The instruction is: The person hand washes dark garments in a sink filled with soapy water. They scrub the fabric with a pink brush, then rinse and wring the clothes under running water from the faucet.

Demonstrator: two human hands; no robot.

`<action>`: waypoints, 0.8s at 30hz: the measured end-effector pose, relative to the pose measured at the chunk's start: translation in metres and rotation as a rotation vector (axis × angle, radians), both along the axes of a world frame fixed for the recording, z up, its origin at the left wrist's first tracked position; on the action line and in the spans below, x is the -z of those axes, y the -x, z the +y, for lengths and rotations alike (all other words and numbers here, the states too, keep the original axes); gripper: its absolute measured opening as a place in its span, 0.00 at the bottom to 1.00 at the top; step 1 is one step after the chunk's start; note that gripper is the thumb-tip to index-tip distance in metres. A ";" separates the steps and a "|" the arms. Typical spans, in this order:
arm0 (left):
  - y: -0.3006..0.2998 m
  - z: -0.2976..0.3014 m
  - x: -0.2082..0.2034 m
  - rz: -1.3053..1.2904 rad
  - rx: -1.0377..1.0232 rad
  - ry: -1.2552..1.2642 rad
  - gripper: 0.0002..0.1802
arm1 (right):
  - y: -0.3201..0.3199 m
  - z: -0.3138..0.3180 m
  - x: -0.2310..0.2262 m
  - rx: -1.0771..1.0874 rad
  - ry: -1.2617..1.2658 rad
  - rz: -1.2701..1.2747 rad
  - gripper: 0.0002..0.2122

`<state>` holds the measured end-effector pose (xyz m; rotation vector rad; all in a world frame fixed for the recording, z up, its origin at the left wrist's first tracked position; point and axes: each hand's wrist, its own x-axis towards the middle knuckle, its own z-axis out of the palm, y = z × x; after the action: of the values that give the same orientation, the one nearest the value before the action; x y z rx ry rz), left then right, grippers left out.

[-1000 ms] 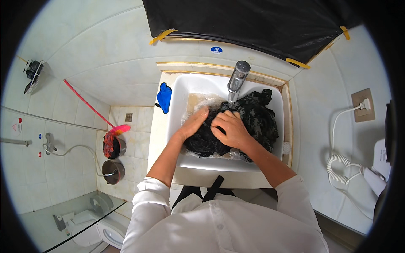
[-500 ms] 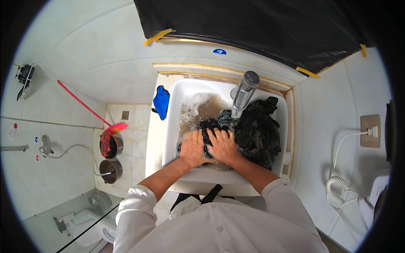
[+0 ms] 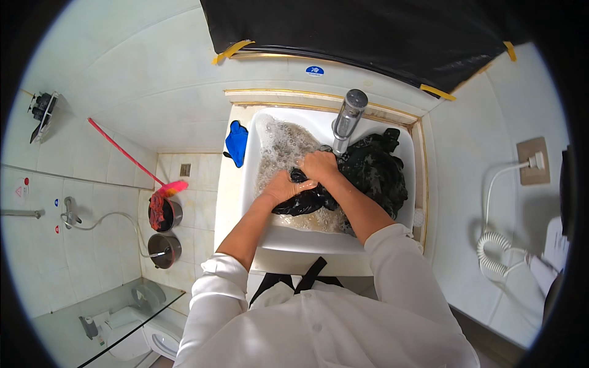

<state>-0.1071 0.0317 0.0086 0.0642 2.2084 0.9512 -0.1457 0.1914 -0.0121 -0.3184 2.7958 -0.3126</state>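
Both my hands are closed on a wet black cloth (image 3: pixel 305 203) in a white sink (image 3: pixel 307 241) of cloudy, foamy water. My left hand (image 3: pixel 281 187) grips its left side, thumb stretched toward the right. Just above and to the right, my right hand (image 3: pixel 319 165) is curled over the cloth's far part, fingers folded under. A heap of dark wet cloth (image 3: pixel 375 178) fills the sink's right side, near my right forearm. Above the heap's far edge stands a grey metal faucet (image 3: pixel 350 119). Part of the gripped cloth is hidden by my hands.
A blue cloth (image 3: pixel 236 143) lies on the counter left of the sink. On the floor at left stand two dark buckets, one with red cloth (image 3: pixel 161 212) and one with a hose (image 3: pixel 164 251). A pink-handled broom (image 3: pixel 126 146) leans nearby. A coiled white cord (image 3: pixel 491 254) hangs at right.
My hands went from pressing flat on the cloth to gripping it, the right one moving farther away. The cloth has bunched between them, and foam has spread across the water.
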 end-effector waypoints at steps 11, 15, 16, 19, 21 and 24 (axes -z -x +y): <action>-0.028 0.002 -0.114 0.598 0.217 -0.132 0.21 | -0.094 0.061 -0.114 0.233 0.825 0.113 0.15; -0.059 0.019 -0.109 1.123 0.474 -0.009 0.18 | -0.112 0.097 -0.128 0.155 0.847 -0.032 0.14; -0.070 0.023 -0.102 1.091 0.520 0.017 0.19 | -0.114 0.102 -0.127 0.213 0.764 -0.095 0.14; -0.110 0.044 -0.072 1.147 0.518 0.069 0.21 | -0.113 0.099 -0.118 0.020 0.266 0.154 0.14; -0.137 0.059 -0.053 1.124 0.421 0.101 0.20 | -0.108 0.082 -0.107 -0.063 0.272 0.379 0.13; -0.161 0.069 -0.035 1.059 0.212 0.071 0.25 | -0.095 0.045 -0.086 -0.196 0.073 0.505 0.12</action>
<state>0.0541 0.1008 0.0440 0.9364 3.0772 0.7921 -0.0504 0.2359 0.0736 -0.7798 3.2084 -0.3252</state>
